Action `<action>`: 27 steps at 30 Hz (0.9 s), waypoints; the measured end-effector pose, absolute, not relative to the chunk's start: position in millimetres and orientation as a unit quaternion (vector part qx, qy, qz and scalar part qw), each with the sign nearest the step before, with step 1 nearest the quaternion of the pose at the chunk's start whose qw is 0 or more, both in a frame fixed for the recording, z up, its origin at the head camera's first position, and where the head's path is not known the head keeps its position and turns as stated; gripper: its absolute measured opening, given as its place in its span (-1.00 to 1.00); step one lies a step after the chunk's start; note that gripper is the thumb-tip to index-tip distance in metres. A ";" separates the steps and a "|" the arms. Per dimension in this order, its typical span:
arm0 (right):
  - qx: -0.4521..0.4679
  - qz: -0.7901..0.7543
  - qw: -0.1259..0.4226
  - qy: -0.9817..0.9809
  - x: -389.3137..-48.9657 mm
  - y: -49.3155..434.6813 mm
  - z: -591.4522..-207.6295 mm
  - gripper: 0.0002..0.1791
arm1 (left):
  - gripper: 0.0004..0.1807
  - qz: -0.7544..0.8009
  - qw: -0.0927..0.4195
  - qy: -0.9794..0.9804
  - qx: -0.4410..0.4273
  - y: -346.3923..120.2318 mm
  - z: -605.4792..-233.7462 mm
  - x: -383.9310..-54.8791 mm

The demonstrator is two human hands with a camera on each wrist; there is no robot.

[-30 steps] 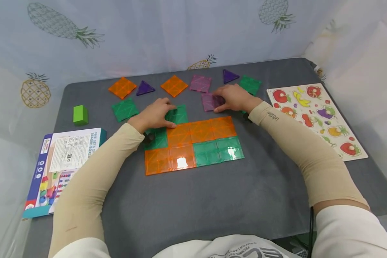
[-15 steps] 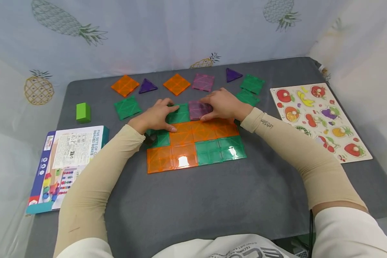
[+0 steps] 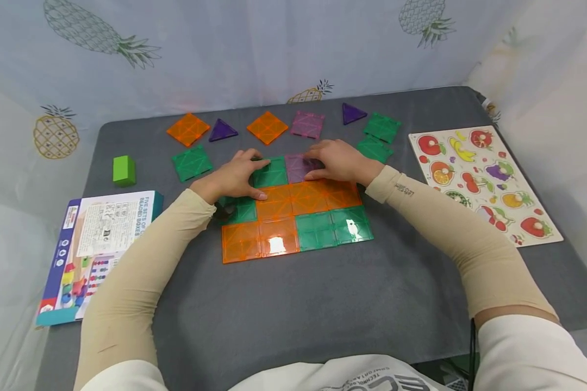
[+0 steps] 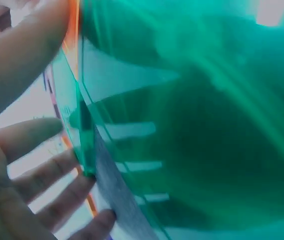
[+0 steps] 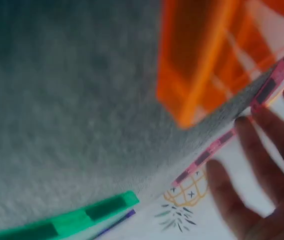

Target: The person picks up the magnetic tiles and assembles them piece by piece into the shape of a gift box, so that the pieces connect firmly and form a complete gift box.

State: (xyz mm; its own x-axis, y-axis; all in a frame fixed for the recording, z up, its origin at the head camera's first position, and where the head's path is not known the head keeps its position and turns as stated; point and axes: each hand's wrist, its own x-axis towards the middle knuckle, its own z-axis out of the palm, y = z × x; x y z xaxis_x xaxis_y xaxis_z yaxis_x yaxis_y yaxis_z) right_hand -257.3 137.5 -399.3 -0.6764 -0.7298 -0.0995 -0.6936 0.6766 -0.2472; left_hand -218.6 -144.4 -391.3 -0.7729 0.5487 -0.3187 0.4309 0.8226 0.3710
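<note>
On the grey table, orange and green magnetic tiles lie edge to edge in rows. In the head view my left hand point(image 3: 236, 175) spans a green square tile point(image 3: 274, 172) in the back row, fingers at its far edge and thumb by the orange tile point(image 3: 274, 202) in front. Beside it, my right hand point(image 3: 339, 161) holds a purple square tile point(image 3: 295, 167) between thumb and fingers, flat against the green tile's right side and behind the orange row. The hand covers that tile's right part. In the right wrist view, fingertips point(image 5: 242, 122) meet the pinkish tile edge.
Along the back lie loose tiles: orange squares point(image 3: 267, 128), purple triangles point(image 3: 354, 113), a purple square point(image 3: 307, 125) and green squares point(image 3: 382, 127). A green block point(image 3: 124, 171) and a toy box point(image 3: 100, 250) sit left, a fruit puzzle board point(image 3: 486, 184) right.
My right hand has brought the purple tile left and nearer, from behind the layout to beside the back-row green tile. My left hand has stayed at the green tile.
</note>
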 end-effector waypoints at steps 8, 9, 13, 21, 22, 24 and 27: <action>-0.277 -0.068 0.074 0.956 -262.6 181.6 -382.4 -0.43 | -0.12 0.124 0.169 0.959 0.193 -195.0 -373.1 -224.6; -0.254 -0.059 0.076 0.962 -263.5 188.7 -380.3 -0.42 | -0.11 0.111 0.173 0.963 0.172 -203.0 -369.9 -226.0; -0.169 -0.025 0.109 0.979 -264.5 212.5 -376.9 -0.34 | -0.07 0.068 0.213 0.967 0.119 -230.0 -364.1 -231.0; -0.137 -0.015 0.150 0.979 -261.9 225.6 -382.4 -0.17 | -0.14 0.051 0.226 0.965 0.120 -248.3 -370.5 -233.2; -0.137 -0.015 0.151 0.979 -261.7 225.8 -382.7 -0.15 | -0.16 0.048 0.222 0.966 0.122 -247.4 -370.6 -232.9; -0.139 -0.015 0.155 0.978 -261.5 226.3 -383.4 -0.12 | -0.19 0.040 0.214 0.968 0.126 -245.7 -370.4 -232.0; -0.143 -0.017 0.158 0.977 -260.6 226.7 -384.4 -0.13 | -0.23 0.027 0.199 0.970 0.138 -243.6 -368.5 -229.4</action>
